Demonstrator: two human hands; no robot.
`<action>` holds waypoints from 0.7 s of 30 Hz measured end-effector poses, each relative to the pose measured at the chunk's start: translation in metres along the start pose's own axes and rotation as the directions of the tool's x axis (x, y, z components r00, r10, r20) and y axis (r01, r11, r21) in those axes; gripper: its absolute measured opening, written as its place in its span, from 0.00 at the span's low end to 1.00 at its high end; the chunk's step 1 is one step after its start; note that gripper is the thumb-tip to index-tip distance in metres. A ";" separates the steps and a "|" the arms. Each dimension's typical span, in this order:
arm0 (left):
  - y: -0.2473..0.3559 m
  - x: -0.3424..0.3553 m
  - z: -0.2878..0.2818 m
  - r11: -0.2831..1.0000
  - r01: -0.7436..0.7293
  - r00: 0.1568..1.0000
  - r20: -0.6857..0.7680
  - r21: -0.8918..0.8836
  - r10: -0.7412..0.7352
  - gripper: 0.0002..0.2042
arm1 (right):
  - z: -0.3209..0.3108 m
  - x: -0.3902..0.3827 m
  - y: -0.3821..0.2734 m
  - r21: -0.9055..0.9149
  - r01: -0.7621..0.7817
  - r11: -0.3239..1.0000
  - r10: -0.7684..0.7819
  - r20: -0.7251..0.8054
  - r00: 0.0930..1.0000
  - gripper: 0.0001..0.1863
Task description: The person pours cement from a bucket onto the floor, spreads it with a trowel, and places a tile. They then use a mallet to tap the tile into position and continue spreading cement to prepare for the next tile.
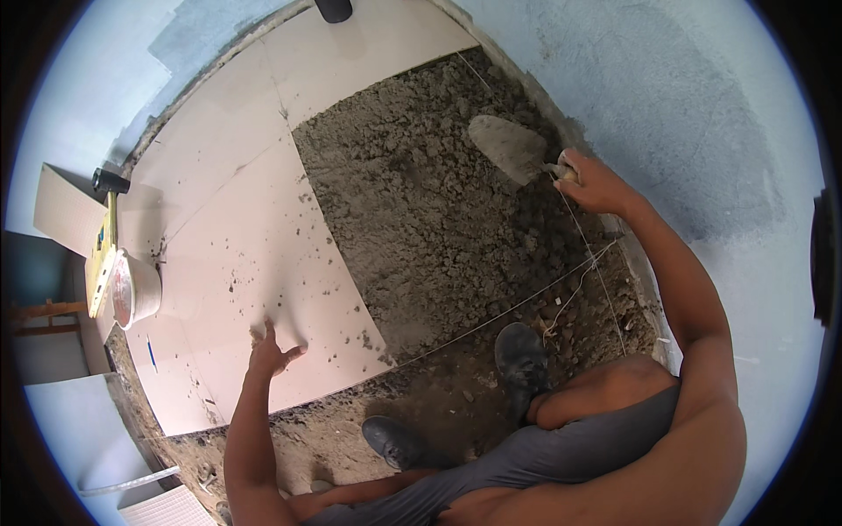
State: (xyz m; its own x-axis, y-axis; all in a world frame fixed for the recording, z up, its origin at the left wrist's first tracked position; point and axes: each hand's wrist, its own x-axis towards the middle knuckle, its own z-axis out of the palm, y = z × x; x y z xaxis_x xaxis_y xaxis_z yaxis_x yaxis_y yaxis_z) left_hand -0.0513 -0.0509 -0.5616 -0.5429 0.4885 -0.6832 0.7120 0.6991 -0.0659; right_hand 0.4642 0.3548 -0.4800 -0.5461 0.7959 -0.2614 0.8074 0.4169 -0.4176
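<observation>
Gripping hand: right hand (589,182), fingers closed on mortar-caked steel trowel (510,147), spreading grey mortar bed (438,210).
Bracing hand: left hand (270,353), fingers spread, empty, steadying on pale square floor tile (254,254).

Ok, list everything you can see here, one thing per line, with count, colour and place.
mortar bed: one, grey-brown, middle, by the wall
floor tiles: several, cream, left of the mortar
trowel: one, mortar-coated, on the mortar in the right hand
guide strings: two, pale, crossing near the right shoe
bucket: one, pale, far left on the tiles
spirit level: one, yellow, beside the bucket
mallet: one, black head, above the level
shoes: two, black, bottom centre
left hand: flat on a tile, fingers spread
right hand: gripping the trowel handle
</observation>
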 end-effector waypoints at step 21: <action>0.012 0.006 0.014 0.997 0.072 0.997 -0.011 -0.025 -0.073 0.72 | 0.060 0.003 -0.053 -0.149 0.081 0.985 -0.030 0.319 0.947 0.19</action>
State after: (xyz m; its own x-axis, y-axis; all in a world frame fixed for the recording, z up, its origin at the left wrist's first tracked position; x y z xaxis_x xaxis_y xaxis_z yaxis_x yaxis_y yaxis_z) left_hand -0.0398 -0.0467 -0.5765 -0.5980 0.4421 -0.6685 0.6597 0.7452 -0.0972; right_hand 0.4064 0.3085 -0.5104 -0.6126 0.6017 -0.5126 0.7847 0.5409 -0.3028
